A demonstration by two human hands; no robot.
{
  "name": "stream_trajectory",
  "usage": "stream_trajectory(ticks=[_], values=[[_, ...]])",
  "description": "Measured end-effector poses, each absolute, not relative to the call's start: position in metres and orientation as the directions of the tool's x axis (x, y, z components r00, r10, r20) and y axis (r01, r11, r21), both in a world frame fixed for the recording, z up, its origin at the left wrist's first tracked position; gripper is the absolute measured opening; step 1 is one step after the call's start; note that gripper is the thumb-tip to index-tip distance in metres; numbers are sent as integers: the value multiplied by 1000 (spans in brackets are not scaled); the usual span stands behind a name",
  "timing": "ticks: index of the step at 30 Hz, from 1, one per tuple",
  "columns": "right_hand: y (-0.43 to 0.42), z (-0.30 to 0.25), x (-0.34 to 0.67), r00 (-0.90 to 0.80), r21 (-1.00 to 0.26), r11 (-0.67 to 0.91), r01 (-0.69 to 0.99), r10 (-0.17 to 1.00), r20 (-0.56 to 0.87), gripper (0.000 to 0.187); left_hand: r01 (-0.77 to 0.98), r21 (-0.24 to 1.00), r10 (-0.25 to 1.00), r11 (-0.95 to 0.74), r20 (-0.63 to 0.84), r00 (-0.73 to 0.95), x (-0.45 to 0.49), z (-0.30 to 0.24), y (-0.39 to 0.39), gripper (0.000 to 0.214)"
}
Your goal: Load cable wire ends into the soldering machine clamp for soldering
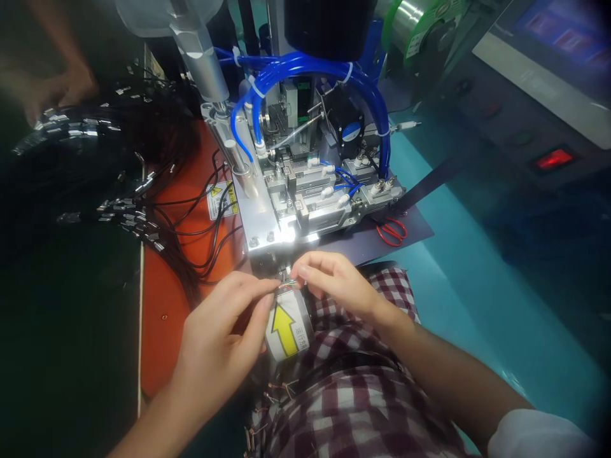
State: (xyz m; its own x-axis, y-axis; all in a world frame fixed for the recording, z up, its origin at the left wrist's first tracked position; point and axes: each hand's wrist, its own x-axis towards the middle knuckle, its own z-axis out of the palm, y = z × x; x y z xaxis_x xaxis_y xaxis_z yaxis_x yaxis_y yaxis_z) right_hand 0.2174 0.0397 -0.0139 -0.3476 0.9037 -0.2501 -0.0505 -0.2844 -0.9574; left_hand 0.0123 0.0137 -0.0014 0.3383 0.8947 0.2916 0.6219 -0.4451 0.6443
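Note:
Thin wires (288,285), one of them reddish, lie at the front of a metal fixture, between my two hands. My left hand (222,334) comes in from the left, its index fingertip pressed at the wires and its thumb just below. On the other side, my right hand (331,280) has its thumb and fingers closed at the wire ends. Fingertips partly hide what is pinched. Right under the wires sits a white rounded part with a yellow arrow label (285,327). Beyond the hands stands the soldering-type machine (315,197) with metal slides and blue air tubes (305,63).
Black cables (186,254) with shiny tips spread over the orange board (160,331) at left. Another person's hand (67,92) rests on a cable bundle. Red-handled scissors (391,232) lie right of the machine. A solder wire spool (420,22) and a control box (539,95) stand farther right.

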Motion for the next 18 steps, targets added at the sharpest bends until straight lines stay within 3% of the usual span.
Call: stream_trajectory(ticks=[5,11,18], values=[[42,-12,223,-450,-937,-337,-92,854,-263,23,587,660,881,-468,291,374,12,3,12,14],[42,-9,221,-485,-919,-373,-123,831,-273,37,557,686,878,-467,289,381,9,2,12,16],[35,-11,219,-484,-961,-267,-78,852,-198,22,533,733,894,-423,241,379,14,7,13,12]])
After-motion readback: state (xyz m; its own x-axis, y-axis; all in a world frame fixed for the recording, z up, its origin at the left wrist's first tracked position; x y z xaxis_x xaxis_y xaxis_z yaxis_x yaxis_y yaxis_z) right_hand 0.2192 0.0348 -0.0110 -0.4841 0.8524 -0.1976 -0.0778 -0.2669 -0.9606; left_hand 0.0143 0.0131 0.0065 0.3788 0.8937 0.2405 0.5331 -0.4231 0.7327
